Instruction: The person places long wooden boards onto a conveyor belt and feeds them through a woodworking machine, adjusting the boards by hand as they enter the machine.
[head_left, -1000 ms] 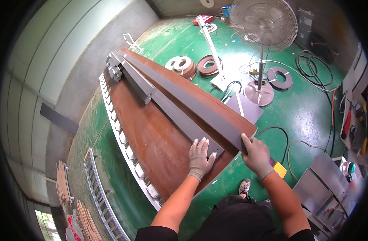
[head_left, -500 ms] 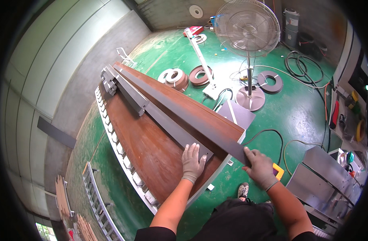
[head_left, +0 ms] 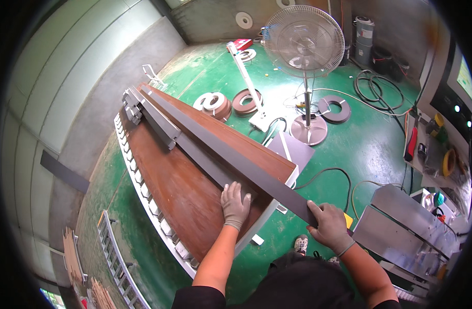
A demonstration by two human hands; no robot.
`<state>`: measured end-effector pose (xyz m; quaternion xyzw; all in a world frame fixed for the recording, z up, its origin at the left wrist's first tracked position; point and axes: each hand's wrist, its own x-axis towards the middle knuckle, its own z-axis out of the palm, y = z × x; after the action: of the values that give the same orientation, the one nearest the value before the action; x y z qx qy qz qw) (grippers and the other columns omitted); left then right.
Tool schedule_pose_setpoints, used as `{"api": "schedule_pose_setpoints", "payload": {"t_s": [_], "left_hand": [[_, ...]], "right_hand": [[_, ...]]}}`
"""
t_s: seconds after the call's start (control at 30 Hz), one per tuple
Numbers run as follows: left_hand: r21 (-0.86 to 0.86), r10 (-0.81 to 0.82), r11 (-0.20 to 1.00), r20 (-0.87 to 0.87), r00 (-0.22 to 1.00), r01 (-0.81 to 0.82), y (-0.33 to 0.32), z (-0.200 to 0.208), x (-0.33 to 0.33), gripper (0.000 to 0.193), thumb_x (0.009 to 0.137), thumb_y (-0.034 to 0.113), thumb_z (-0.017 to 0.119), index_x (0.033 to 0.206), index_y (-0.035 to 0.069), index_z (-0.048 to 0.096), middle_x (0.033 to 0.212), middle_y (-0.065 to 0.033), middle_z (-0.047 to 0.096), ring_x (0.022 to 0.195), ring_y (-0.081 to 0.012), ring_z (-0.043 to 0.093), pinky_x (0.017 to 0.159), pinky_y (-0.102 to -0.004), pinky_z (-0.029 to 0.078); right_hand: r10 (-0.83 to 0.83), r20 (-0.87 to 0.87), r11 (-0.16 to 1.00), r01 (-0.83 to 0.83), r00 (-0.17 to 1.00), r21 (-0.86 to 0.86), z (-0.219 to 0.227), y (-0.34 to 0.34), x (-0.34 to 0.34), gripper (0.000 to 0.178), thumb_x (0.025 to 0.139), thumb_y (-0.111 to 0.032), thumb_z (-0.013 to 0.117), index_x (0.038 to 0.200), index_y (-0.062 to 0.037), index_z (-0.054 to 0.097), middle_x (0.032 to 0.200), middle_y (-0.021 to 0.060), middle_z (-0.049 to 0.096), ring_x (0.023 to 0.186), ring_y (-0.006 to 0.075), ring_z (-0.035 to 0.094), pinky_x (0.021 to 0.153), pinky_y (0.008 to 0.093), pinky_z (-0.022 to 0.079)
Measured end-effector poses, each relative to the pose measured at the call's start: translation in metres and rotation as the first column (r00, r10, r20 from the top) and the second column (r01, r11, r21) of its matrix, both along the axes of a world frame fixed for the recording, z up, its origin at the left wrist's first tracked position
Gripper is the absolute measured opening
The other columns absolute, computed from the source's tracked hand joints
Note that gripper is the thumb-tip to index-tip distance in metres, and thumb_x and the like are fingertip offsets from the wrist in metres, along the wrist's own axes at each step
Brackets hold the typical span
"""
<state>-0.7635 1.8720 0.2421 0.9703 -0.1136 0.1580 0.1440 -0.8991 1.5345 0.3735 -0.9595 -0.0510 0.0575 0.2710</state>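
Note:
My right hand [head_left: 329, 226], in a grey glove, is closed around the near end of a long dark grey strip board [head_left: 277, 193]. That board runs diagonally over the brown-topped table [head_left: 169, 206] and sticks out past its near end. Beside it, my gloved left hand [head_left: 236, 207] lies flat, fingers stretched out, on the near end of a second grey strip board [head_left: 205, 164]. Farther along the table, a stack of shorter grey pieces [head_left: 161, 126] rests on the boards.
A standing fan [head_left: 308, 87] and several edging coils [head_left: 218, 104] stand beyond the table on the green floor. On the right is a machine with a grey metal bed [head_left: 390, 234]. A ladder [head_left: 117, 262] lies at the left. Cables [head_left: 344, 172] cross the floor.
My right hand has drawn the long board toward me and to the right, so more of it overhangs the table's end. My left hand stays on the other board. The view has shifted slightly.

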Motion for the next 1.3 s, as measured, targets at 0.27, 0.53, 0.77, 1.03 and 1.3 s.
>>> {"api": "schedule_pose_setpoints", "payload": {"t_s": [0.27, 0.53, 0.77, 1.03, 1.3], "left_hand": [[-0.015, -0.001, 1.0, -0.001, 1.0, 0.001, -0.004, 0.001, 0.0, 0.061, 0.096, 0.043, 0.061, 0.143, 0.005, 0.055, 0.153, -0.0147, 0.048, 0.147, -0.0413, 0.035, 0.123, -0.0547, 0.024], [-0.053, -0.006, 0.999, 0.011, 1.0, 0.006, -0.01, 0.007, -0.003, 0.059, 0.096, 0.043, 0.06, 0.141, 0.005, 0.057, 0.151, -0.0139, 0.05, 0.146, -0.0405, 0.036, 0.123, -0.0558, 0.023], [-0.094, -0.151, 0.982, 0.113, 0.982, 0.161, -0.026, 0.023, 0.006, 0.056, 0.092, 0.038, 0.066, 0.136, 0.004, 0.06, 0.146, -0.0172, 0.053, 0.141, -0.039, 0.042, 0.121, -0.0566, 0.025], [0.2, -0.774, 0.577, -0.175, 0.608, 0.792, -0.145, 0.104, 0.047, 0.093, 0.074, 0.058, 0.081, 0.148, 0.01, 0.05, 0.149, -0.0153, 0.048, 0.145, -0.0376, 0.04, 0.124, -0.0534, 0.025], [0.261, -0.68, 0.353, -0.588, 0.438, 0.898, -0.215, 0.13, 0.08, 0.065, 0.068, 0.054, 0.086, 0.111, 0.009, 0.069, 0.109, -0.0132, 0.067, 0.11, -0.0327, 0.065, 0.101, -0.0491, 0.049]], "right_hand": [[-0.077, 0.121, 0.988, 0.06, 0.99, 0.144, -0.013, -0.024, 0.004, 0.072, 0.074, -0.028, 0.086, 0.14, -0.0132, 0.062, 0.118, 0.0151, 0.068, 0.109, 0.0366, 0.063, 0.096, 0.0463, 0.049], [-0.207, 0.053, 0.977, 0.204, 0.977, 0.06, -0.045, -0.059, -0.015, 0.062, 0.078, -0.024, 0.083, 0.136, -0.0127, 0.064, 0.125, 0.0126, 0.065, 0.113, 0.0343, 0.063, 0.096, 0.0471, 0.047], [-0.178, 0.23, 0.972, 0.208, 0.957, -0.112, -0.019, -0.062, -0.046, 0.06, 0.076, -0.022, 0.084, 0.133, -0.0147, 0.066, 0.124, 0.0155, 0.064, 0.114, 0.0383, 0.061, 0.097, 0.0488, 0.047], [-0.119, 0.243, 0.961, 0.173, 0.963, -0.215, -0.01, -0.143, -0.139, 0.05, 0.071, -0.022, 0.085, 0.118, -0.0181, 0.07, 0.126, 0.0165, 0.061, 0.112, 0.0383, 0.06, 0.092, 0.0507, 0.048], [-0.16, 0.248, 0.951, 0.217, 0.955, -0.221, -0.022, -0.15, -0.193, 0.056, 0.063, -0.021, 0.087, 0.117, -0.0227, 0.071, 0.126, 0.0144, 0.061, 0.113, 0.0362, 0.061, 0.092, 0.0508, 0.047]]}}
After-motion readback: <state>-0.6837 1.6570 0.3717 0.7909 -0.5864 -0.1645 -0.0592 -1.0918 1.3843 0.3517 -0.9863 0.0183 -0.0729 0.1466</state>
